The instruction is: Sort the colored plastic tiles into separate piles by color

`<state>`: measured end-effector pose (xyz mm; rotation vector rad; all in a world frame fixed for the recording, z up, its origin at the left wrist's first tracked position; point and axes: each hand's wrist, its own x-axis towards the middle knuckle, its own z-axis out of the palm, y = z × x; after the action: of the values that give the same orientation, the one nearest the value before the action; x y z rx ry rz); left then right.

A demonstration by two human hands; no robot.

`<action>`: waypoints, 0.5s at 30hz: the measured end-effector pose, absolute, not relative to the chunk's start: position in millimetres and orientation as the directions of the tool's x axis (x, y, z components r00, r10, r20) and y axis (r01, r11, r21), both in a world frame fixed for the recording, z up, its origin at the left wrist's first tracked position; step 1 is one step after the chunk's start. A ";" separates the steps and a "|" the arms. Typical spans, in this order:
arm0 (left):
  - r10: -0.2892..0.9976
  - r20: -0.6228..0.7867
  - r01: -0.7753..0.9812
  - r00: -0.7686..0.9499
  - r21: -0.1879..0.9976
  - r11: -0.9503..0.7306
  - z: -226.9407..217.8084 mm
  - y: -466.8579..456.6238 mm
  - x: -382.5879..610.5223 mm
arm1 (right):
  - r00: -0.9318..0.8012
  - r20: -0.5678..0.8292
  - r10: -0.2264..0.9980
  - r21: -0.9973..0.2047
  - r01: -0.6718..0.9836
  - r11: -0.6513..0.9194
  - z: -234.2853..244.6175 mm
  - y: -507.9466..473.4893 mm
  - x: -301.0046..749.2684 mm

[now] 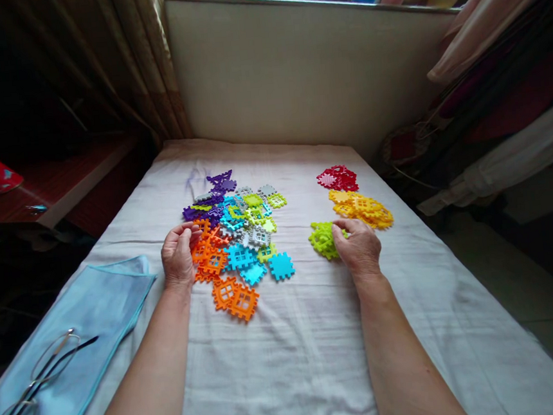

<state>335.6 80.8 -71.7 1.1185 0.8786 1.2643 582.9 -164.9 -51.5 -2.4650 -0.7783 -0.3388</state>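
Note:
My right hand (359, 247) is closed at the edge of a small pile of lime-green interlocking plastic tiles (322, 239), thumb and fingers pinching at a green tile there. My left hand (178, 253) rests beside a mixed heap, next to the orange tiles (213, 259). Its fingers are curled together with the thumb, and what they hold, if anything, is hidden. Blue tiles (282, 266), grey tiles (256, 236), purple tiles (221, 185) and more green tiles (276, 200) lie mixed in that heap. Some have window-like cutouts.
Beyond the green pile are yellow tiles (361, 208) and red tiles (336, 178). A light sheet (294, 361) covers the surface. At left, eyeglasses (31, 387) lie on a pale blue cloth (104, 293). A wall (293, 70) stands at the far edge.

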 end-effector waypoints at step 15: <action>0.989 0.078 -0.274 0.127 0.961 -0.041 -73.4 81.1 335.5 | 0.564 0.182 0.805 -0.390 0.793 -0.468 -40.4 -122.0 513.0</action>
<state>335.5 81.1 -73.4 1.1093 0.8792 1.2689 513.0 -122.0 -40.4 -2.3688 -1.2900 0.0383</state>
